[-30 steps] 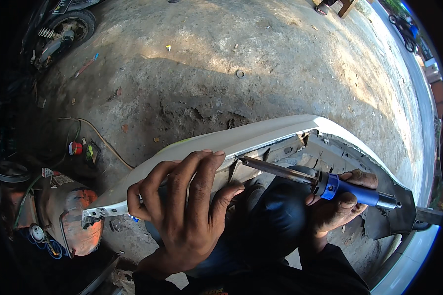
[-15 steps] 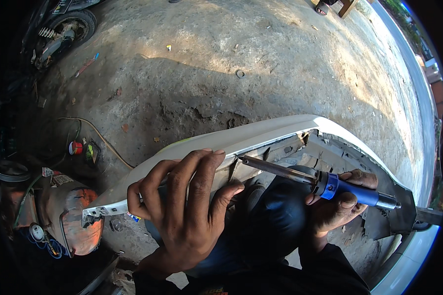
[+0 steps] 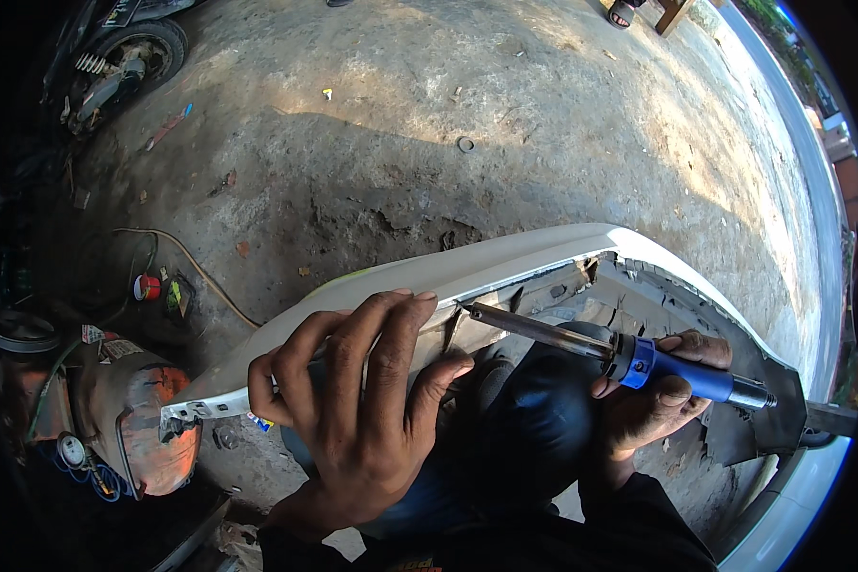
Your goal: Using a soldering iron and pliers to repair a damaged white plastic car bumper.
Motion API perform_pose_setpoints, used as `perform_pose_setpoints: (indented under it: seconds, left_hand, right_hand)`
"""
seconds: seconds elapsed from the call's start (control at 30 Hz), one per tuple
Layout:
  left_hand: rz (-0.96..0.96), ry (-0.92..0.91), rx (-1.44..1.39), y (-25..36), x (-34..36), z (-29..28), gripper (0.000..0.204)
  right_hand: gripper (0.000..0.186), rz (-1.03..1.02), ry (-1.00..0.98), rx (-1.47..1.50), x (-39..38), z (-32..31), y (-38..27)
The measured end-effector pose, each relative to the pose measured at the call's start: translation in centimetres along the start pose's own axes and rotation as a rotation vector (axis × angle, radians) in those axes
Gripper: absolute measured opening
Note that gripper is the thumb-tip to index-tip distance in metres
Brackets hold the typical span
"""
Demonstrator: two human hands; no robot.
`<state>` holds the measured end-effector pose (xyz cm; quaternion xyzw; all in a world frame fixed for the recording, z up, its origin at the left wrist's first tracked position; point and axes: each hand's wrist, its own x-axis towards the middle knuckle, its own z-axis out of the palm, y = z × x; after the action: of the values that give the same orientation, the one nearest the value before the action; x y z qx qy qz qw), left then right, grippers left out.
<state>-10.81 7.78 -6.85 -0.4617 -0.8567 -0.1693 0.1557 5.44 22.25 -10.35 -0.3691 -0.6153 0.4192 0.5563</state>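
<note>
A long curved white car bumper (image 3: 505, 250) lies across my lap, its hollow inner side toward me. My left hand (image 3: 357, 400) grips its near rim, fingers bent over the panel and thumb on the inner side. My right hand (image 3: 663, 415) is closed round the blue handle of a soldering iron (image 3: 558, 337). The iron's metal barrel points left, and its thin tip meets the bumper's inner edge just right of my left fingertips. Whether the tip is sinking into the plastic is too small to tell.
An orange-and-grey compressor tank (image 3: 153, 434) with a gauge (image 3: 71, 450) stands at the lower left. Nearby are a red tin (image 3: 146, 287) and a tan hose (image 3: 195, 262). A motorcycle wheel (image 3: 167, 48) is at upper left. Another person's sandaled foot (image 3: 622, 14) shows at the top.
</note>
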Motion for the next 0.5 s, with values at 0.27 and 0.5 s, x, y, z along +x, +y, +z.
perform_pose_setpoints:
  seconds: [0.27, 0.5]
  left_hand:
    - [0.007, 0.000, -0.008, -0.04, 0.00, 0.20, 0.054]
    - [0.007, 0.030, -0.010, -0.14, -0.10, 0.45, 0.054]
  right_hand:
    - [0.066, -0.064, 0.044, -0.008, -0.16, -0.36, 0.62]
    - [0.069, -0.126, 0.066, -0.042, 0.18, 0.33, 0.26]
